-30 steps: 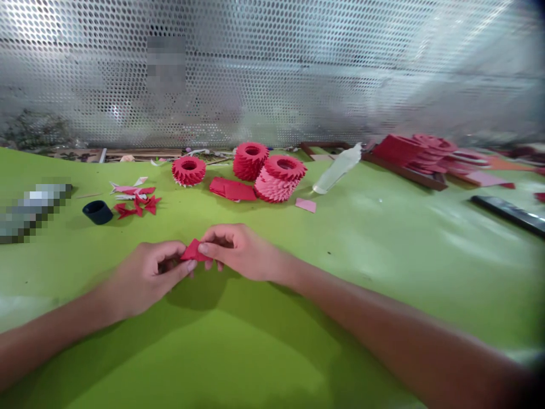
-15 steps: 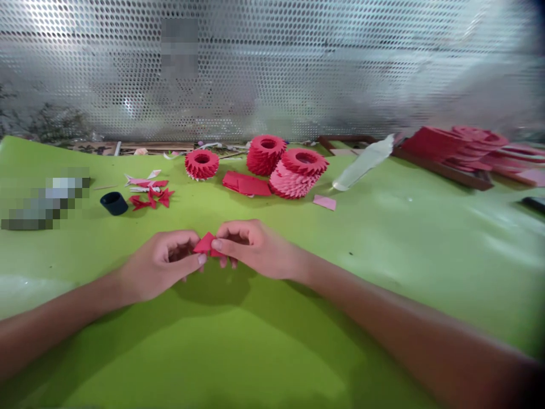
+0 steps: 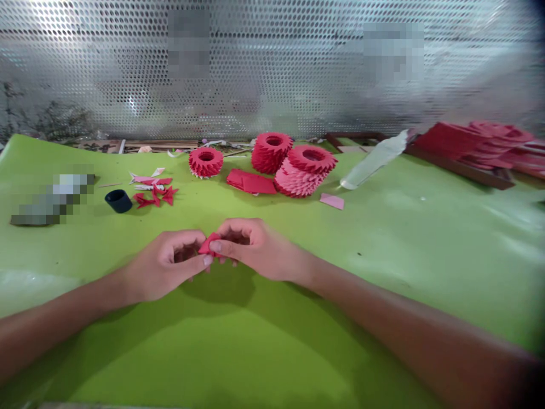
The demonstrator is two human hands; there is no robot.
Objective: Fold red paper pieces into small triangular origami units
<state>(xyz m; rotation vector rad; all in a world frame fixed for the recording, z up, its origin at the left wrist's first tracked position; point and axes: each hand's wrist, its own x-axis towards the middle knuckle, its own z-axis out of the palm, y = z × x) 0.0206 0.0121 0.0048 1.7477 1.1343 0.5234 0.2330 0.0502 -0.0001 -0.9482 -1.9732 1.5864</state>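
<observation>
Between my hands, above the green tabletop [image 3: 204, 358], is a small folded red paper piece [image 3: 207, 245]. My left hand [image 3: 172, 264] pinches its left side, thumb in front and fingers curled behind. From the right, my right hand [image 3: 255, 250] grips the same piece, its thumb lying across the front and covering part of it. Beyond my hands lie a stack of flat red paper pieces [image 3: 251, 182] and several loose folded red pieces [image 3: 155, 196].
Behind stand a short red paper ring [image 3: 205, 163], a taller red one [image 3: 270, 152] and a pink-and-red one [image 3: 304, 173]. A black cylinder [image 3: 118, 201] is at left. Right are a pink paper slip [image 3: 332, 200], a whitish tube [image 3: 374, 159] and a brown tray [image 3: 464, 165] of red paper.
The red paper piece has been folded over or turned, showing a smaller, narrower shape. My right thumb now covers more of it. The whole view has shifted slightly.
</observation>
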